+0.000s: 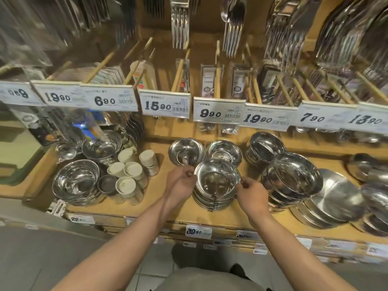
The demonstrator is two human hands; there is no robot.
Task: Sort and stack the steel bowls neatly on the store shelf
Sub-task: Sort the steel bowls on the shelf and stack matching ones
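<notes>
Holding the top shiny round steel bowl (217, 179) by its rim from both sides, we keep it seated on the tall stack of nested steel bowls (213, 201) at the front middle of the wooden store shelf (180, 208). Our left hand (181, 182) pinches the rim on the left with curled fingers, and our right hand (251, 193) pinches the rim on the right in the same way. Both forearms are bare and reach in from below.

Just behind the stack we see two single small steel bowls side by side, the left one (186, 151) touching our left fingertips or very near them, the right one (223, 151) just beyond the stack's far edge. To the right stand a tilted stack of deeper steel bowls (265, 149) and, nearer us, a leaning stack of wider steel bowls (292, 178), with flat round steel plates (333, 198) propped against it. To the left we find a cluster of white-capped shaker jars (131, 170), a large steel bowl stack (75, 181) and another bowl pile (101, 147) behind it.

Above the bowls runs a row of white price labels (165, 106), and packaged cutlery (180, 22) hangs over them; much of it is blurred
</notes>
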